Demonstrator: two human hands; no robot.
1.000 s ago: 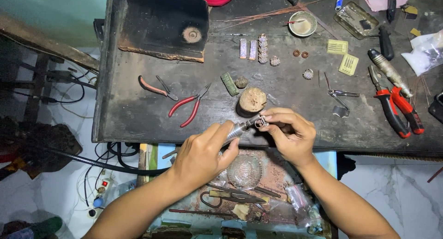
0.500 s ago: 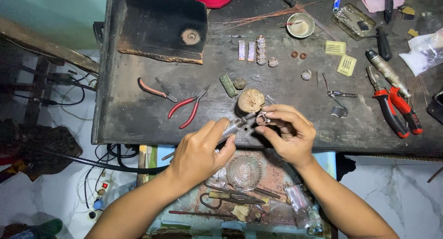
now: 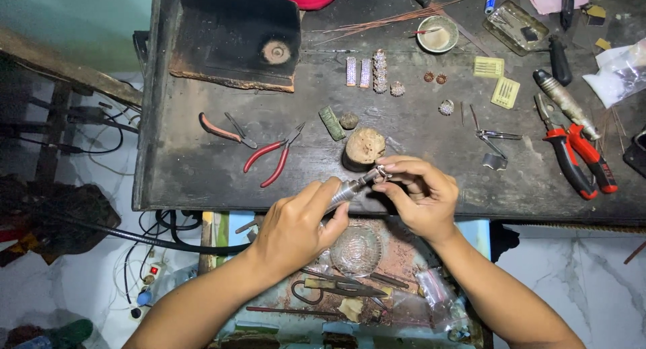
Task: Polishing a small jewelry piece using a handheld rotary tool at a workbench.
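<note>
My left hand (image 3: 299, 224) grips a slim metal hand tool (image 3: 350, 186) whose tip points up and to the right. My right hand (image 3: 420, 194) pinches a small metal piece (image 3: 381, 173) at that tip, just in front of a round wooden block (image 3: 364, 147). Both hands hover over the front edge of the dark workbench (image 3: 202, 181). What the small piece is exactly cannot be made out.
Red-handled pliers (image 3: 272, 159) and a second small pair (image 3: 225, 130) lie to the left. Larger red pliers (image 3: 579, 157) lie at right, tweezers (image 3: 494, 137) nearby. Studded metal pieces (image 3: 370, 72), a small bowl (image 3: 437, 34) and a black pad (image 3: 235, 36) sit farther back. An open drawer (image 3: 356, 282) holds scrap and tools.
Both hands have shifted slightly up toward the wooden block. The tool's tip stays against the small piece in my right hand.
</note>
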